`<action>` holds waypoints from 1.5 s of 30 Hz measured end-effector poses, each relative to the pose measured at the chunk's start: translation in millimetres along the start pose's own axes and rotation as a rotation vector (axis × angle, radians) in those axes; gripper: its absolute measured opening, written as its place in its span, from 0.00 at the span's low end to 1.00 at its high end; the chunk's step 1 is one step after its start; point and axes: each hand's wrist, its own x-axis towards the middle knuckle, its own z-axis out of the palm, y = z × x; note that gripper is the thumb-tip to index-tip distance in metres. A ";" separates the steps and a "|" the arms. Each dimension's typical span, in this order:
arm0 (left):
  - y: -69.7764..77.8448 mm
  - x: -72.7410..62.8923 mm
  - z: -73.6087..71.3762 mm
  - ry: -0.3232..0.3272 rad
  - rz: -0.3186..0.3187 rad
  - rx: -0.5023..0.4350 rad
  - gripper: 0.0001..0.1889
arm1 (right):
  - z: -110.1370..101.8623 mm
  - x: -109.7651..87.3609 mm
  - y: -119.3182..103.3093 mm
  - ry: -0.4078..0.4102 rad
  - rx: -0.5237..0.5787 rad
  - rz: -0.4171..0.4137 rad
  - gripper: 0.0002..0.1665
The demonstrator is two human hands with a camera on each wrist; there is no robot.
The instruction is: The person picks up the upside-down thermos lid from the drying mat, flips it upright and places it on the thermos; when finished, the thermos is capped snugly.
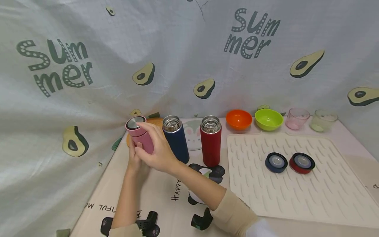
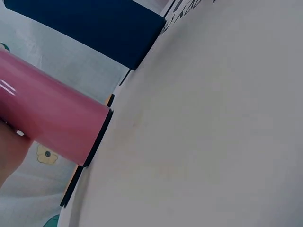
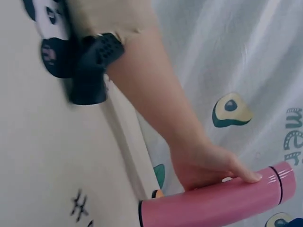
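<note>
A pink thermos (image 1: 145,141) with its steel-topped lid (image 1: 136,122) on is near the table's back left, its base at or close to the tabletop. My left hand (image 1: 135,159) grips its body from the left, with the thumb along the side in the right wrist view. From the right my right hand (image 1: 158,148) reaches across, fingers extended over the lid and thumb apart, near the body. Beside it stand a navy thermos (image 1: 177,144) and a red thermos (image 1: 211,148), both with uncovered steel mouths. Their lids, one navy (image 1: 276,162) and one red (image 1: 302,163), are on the mat.
The cream ridged mat (image 1: 254,197) covers the table's right side. Behind it are an orange bowl (image 1: 239,119), a green bowl (image 1: 268,119), a pink glass (image 1: 297,118) and a pale green glass (image 1: 323,120). A printed curtain (image 1: 165,39) hangs at the back and left.
</note>
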 end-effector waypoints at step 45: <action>128.9 -36.0 120.2 -0.246 0.258 0.474 0.13 | -332.8 -209.2 58.5 -0.369 -0.985 0.559 0.42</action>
